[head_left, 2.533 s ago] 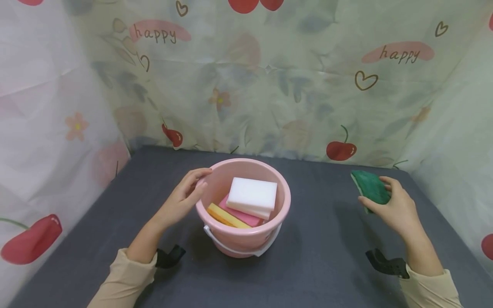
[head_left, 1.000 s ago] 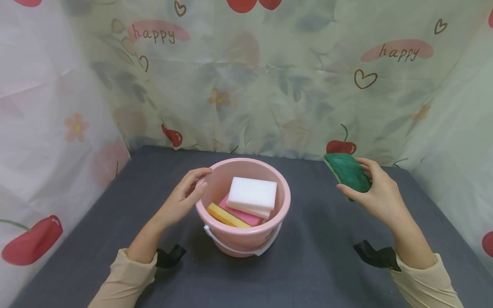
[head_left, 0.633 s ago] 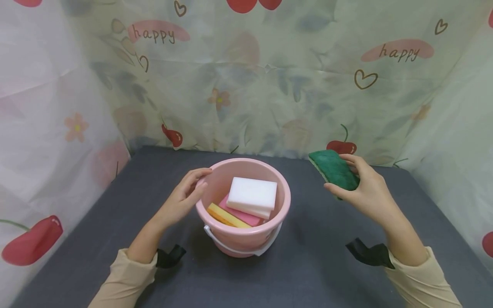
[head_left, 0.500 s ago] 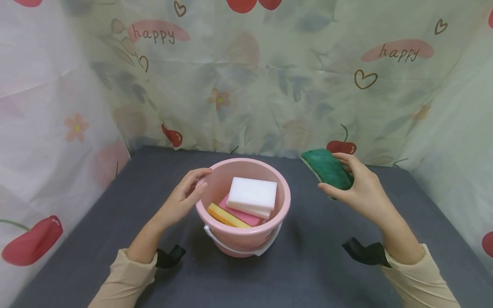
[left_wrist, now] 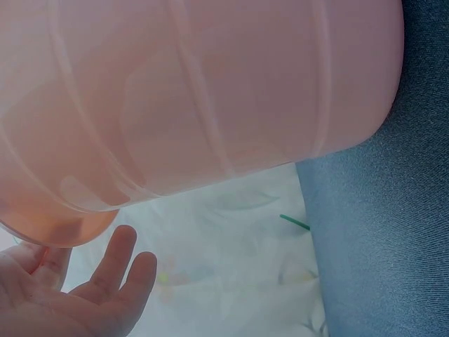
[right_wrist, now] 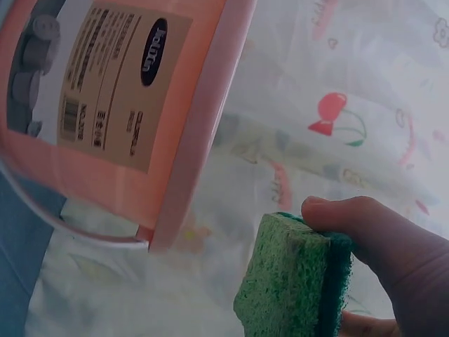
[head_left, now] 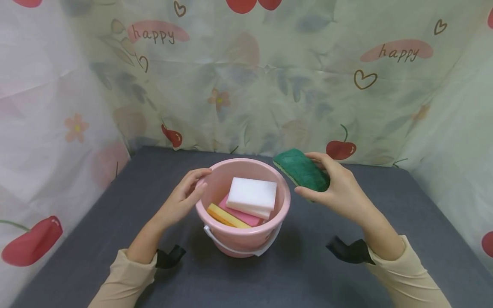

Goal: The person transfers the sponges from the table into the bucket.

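Observation:
A green scouring sponge (head_left: 302, 169), paler on one face, is pinched between the thumb and fingers of my right hand (head_left: 339, 186). It is tilted, raised near the right rim of the pink bucket (head_left: 240, 244); the right wrist view shows its porous side beside the bucket. My left hand (head_left: 180, 199) rests at the bucket's left rim, its fingers relaxed. In the left wrist view, some fingers (left_wrist: 116, 256) extend free of the wall. Inside the bucket lie a white sponge (head_left: 252, 192), a pink sponge (head_left: 246, 217) and a yellow sponge (head_left: 227, 216), partly overlapping.
The bucket's white handle (head_left: 259, 252) hangs down in front. Under it spreads a dark grey tabletop (head_left: 300, 282). Patterned cloth (head_left: 265, 107) with cherries closes off the back and both sides. A printed label (right_wrist: 119, 84) is on the bucket's side.
My right hand has carried the green sponge left and up, from the right of the table to beside the bucket's rim. The left hand and bucket have stayed in place.

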`<state>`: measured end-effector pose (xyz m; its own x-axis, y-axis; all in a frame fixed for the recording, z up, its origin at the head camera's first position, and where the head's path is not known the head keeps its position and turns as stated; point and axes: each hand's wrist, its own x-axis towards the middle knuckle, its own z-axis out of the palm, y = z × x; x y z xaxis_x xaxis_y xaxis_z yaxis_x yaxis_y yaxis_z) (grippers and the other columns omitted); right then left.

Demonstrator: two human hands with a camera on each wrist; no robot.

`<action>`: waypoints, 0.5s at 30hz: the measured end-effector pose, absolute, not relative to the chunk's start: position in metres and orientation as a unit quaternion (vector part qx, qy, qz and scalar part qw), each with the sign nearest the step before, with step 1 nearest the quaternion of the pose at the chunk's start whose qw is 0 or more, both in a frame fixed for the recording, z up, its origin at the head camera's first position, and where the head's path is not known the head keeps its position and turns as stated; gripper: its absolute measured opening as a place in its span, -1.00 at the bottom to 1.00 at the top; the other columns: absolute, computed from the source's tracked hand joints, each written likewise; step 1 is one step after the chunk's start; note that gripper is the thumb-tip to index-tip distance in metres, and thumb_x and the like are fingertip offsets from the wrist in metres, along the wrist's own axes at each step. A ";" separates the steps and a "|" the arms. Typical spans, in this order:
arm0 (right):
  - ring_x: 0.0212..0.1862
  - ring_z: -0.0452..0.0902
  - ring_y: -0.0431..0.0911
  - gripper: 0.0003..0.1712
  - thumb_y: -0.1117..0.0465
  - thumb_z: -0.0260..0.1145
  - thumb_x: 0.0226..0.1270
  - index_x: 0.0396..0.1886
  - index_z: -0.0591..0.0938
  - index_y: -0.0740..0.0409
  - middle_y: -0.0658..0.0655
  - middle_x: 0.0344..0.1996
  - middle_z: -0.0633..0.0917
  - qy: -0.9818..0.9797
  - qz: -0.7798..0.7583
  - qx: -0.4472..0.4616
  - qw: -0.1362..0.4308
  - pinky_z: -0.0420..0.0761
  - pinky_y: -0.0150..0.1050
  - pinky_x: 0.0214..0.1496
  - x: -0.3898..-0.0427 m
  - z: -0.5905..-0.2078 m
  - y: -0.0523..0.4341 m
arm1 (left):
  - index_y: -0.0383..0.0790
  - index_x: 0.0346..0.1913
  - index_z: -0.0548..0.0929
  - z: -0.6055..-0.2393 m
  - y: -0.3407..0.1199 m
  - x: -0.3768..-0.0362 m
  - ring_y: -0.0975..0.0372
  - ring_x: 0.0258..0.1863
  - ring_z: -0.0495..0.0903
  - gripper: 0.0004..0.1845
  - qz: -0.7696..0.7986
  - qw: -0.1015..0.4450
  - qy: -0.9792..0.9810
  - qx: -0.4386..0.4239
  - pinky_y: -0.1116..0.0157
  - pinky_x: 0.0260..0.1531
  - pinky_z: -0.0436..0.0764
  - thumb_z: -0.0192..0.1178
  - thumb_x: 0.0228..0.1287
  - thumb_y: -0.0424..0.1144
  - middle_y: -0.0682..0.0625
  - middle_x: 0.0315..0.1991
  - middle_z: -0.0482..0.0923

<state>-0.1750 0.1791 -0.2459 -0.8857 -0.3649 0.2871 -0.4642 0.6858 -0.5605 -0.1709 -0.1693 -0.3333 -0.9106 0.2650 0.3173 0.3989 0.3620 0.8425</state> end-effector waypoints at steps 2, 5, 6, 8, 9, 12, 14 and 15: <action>0.16 0.45 0.06 -0.18 0.00 0.43 0.06 0.30 0.30 0.04 0.15 0.21 0.47 -0.911 0.328 0.237 0.077 0.49 0.05 0.09 -0.175 -0.247 0.176 | -0.20 0.29 0.30 -0.333 -0.169 -0.171 0.00 0.21 0.34 -0.57 -0.526 0.064 -0.824 -0.200 0.57 0.07 0.36 -0.03 0.38 -0.30 -0.14 0.28 0.25; 0.18 0.44 0.04 -0.18 0.02 0.44 0.05 0.30 0.31 0.04 0.15 0.19 0.49 -0.908 0.326 0.250 0.078 0.49 0.04 0.10 -0.176 -0.248 0.171 | -0.19 0.29 0.30 -0.334 -0.169 -0.171 0.01 0.21 0.34 -0.57 -0.524 0.064 -0.825 -0.199 0.54 0.08 0.37 -0.03 0.38 -0.30 -0.14 0.28 0.25; 0.18 0.44 0.03 -0.18 0.03 0.44 0.04 0.30 0.31 0.04 0.14 0.19 0.49 -0.908 0.326 0.253 0.078 0.49 0.03 0.10 -0.176 -0.249 0.169 | -0.19 0.29 0.30 -0.334 -0.169 -0.171 0.01 0.21 0.34 -0.57 -0.523 0.065 -0.826 -0.198 0.53 0.09 0.38 -0.03 0.38 -0.30 -0.14 0.28 0.25; 0.18 0.44 0.01 -0.18 0.03 0.45 0.03 0.29 0.31 0.04 0.14 0.18 0.50 -0.907 0.323 0.259 0.080 0.50 0.02 0.08 -0.176 -0.249 0.166 | -0.19 0.29 0.31 -0.334 -0.169 -0.171 0.02 0.22 0.34 -0.57 -0.521 0.066 -0.828 -0.197 0.47 0.11 0.39 -0.04 0.39 -0.28 -0.13 0.28 0.25; 0.18 0.44 0.01 -0.18 0.03 0.45 0.03 0.29 0.31 0.04 0.14 0.18 0.50 -0.906 0.323 0.262 0.080 0.51 0.01 0.07 -0.176 -0.249 0.165 | -0.19 0.28 0.31 -0.334 -0.169 -0.171 0.03 0.22 0.35 -0.57 -0.521 0.067 -0.828 -0.196 0.42 0.13 0.40 -0.04 0.39 -0.27 -0.12 0.29 0.26; 0.15 0.46 -0.02 -0.17 0.03 0.46 0.02 0.29 0.32 0.02 0.11 0.18 0.50 -0.904 0.325 0.268 0.077 0.51 -0.04 0.04 -0.175 -0.250 0.160 | -0.19 0.28 0.32 -0.334 -0.169 -0.171 0.04 0.23 0.35 -0.58 -0.518 0.068 -0.830 -0.193 0.25 0.17 0.42 -0.04 0.39 -0.26 -0.11 0.28 0.26; 0.13 0.47 -0.03 -0.17 0.02 0.46 0.01 0.28 0.32 0.01 0.10 0.17 0.51 -0.903 0.325 0.272 0.074 0.51 -0.06 0.03 -0.175 -0.250 0.157 | -0.19 0.28 0.32 -0.334 -0.168 -0.172 0.03 0.22 0.35 -0.58 -0.518 0.068 -0.831 -0.193 0.13 0.18 0.41 -0.04 0.40 -0.26 -0.12 0.28 0.26; 0.12 0.47 -0.03 -0.18 0.02 0.46 0.01 0.28 0.32 0.00 0.10 0.16 0.51 -0.902 0.325 0.274 0.072 0.51 -0.06 0.03 -0.175 -0.250 0.155 | -0.19 0.28 0.32 -0.334 -0.168 -0.172 0.03 0.22 0.36 -0.58 -0.519 0.068 -0.830 -0.193 0.08 0.18 0.41 -0.04 0.40 -0.27 -0.12 0.28 0.26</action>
<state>-0.1747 0.1548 -0.2500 -0.8394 -0.4474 0.3085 -0.5413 0.6380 -0.5477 -0.1716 -0.1683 -0.3336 -0.9164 0.2499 0.3127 0.3907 0.3878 0.8349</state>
